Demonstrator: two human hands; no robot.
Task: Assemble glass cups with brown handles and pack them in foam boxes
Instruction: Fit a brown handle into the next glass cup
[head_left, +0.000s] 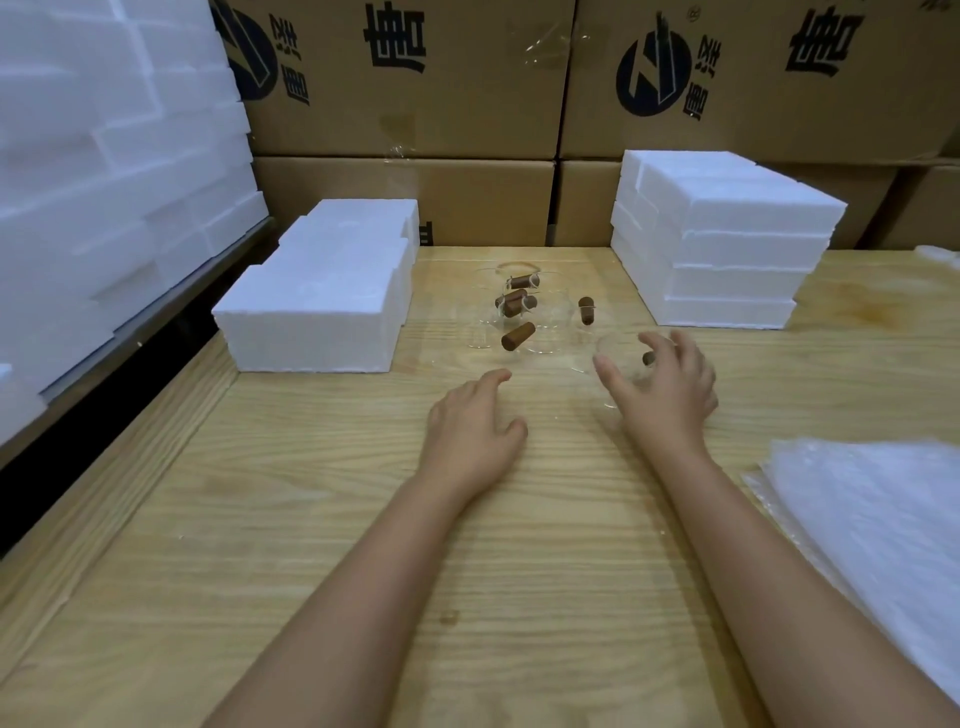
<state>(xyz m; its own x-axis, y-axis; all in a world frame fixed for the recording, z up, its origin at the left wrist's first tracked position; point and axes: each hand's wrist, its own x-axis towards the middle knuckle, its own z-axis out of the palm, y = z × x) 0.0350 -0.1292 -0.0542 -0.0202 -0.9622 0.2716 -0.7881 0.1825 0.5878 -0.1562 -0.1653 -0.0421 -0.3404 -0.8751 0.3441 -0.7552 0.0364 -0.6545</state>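
The right hand (660, 384) is reaching forward, its fingers and thumb curling round a clear glass cup with a brown handle (626, 364) at the middle of the pale wooden counter (363, 519). The left hand (472, 426) is lying palm-down beside it, fingers relaxed, holding nothing.

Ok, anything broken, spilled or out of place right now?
Nothing clearly wrong. The glass cups sit in a loose jumble on the table, brown handles pointing every way; no shards show, though clear glass could hide chips. Tape looks loose on a carton behind.
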